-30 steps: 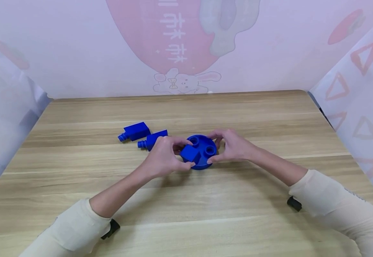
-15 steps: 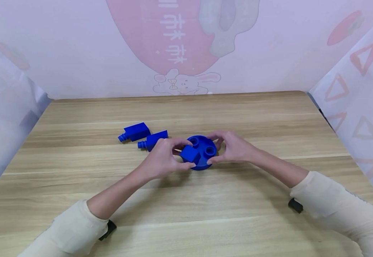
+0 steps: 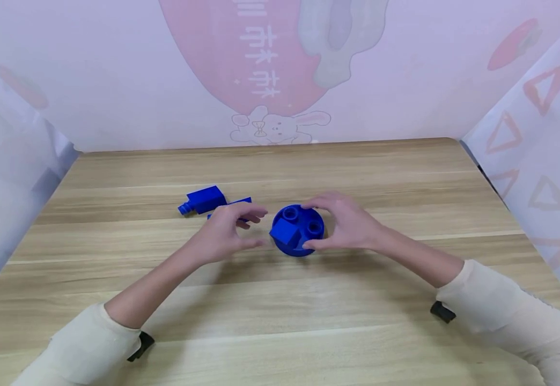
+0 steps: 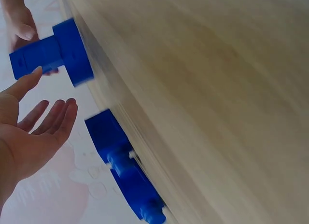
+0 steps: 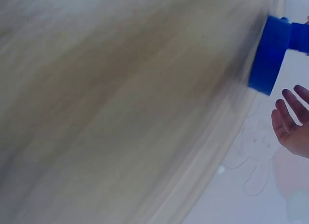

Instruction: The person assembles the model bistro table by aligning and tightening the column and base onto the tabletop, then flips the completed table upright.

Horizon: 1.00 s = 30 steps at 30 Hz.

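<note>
1. While I watch from far away, I see a round blue base (image 3: 296, 252) on the bench (image 3: 280, 321), near the middle of the head picture.
2. One standing block (image 3: 284, 230) sits in the base, on its left side. Two blue rings (image 3: 314, 227) with holes show beside it.
3. My left hand (image 3: 222, 233) is wide and holds nothing. Its thumb and fingers point at the base, with a gap between.
4. My right hand (image 3: 352, 222) is wide too, with bent fingers. From the head, its tips reach over the base's right side. From the right wrist, the fingers (image 5: 289, 115) I see are apart from it.
5. Left of the base, a far block (image 3: 205, 200) lies on its side, with a bumpy knob at its end.
6. A near block (image 4: 104, 132) lies just beside it, partly behind my left hand in the head picture. I can't tell if they touch.
7. At the top, the pale wall (image 3: 116, 80) has a bunny (image 3: 277, 128) on it.
</note>
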{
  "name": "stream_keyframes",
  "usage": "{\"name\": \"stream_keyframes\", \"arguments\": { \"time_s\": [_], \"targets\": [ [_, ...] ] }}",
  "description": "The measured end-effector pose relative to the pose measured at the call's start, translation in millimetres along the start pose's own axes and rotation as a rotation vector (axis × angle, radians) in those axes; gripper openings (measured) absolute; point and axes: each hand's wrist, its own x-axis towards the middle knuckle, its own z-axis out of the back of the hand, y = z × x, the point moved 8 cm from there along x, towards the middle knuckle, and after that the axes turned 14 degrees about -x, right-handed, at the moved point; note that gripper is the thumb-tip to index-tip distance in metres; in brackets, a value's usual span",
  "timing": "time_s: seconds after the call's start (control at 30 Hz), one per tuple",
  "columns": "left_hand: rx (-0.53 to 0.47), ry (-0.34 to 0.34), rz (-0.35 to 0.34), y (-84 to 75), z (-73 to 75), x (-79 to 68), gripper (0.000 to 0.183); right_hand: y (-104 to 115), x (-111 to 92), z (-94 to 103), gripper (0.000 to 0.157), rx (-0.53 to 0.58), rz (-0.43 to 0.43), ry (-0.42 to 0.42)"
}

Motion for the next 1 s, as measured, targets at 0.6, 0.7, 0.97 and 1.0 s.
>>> {"name": "stream_keyframes", "arguments": {
  "time_s": [0.6, 0.7, 0.97, 1.0],
  "targets": [
    [0.025, -0.008, -0.010, -14.0, -8.1, 2.7, 0.053, 18, 5, -0.2, 0.074, 0.092, 0.040, 0.046],
    [0.015, -0.012, -0.009, -18.9, -14.8, 6.9, 0.055, 14, 3, -0.4, 0.075, 0.099, 0.036, 0.040],
    [0.016, -0.013, 0.006, -18.6, -9.9, 11.1, 0.060, 26, 5, -2.1, 0.068, 0.094, 0.087, -0.030],
    [0.028, -0.021, 0.006, -16.8, -6.1, 11.2, 0.059, 28, 5, -2.6, 0.065, 0.093, 0.080, -0.032]
  ]
}}
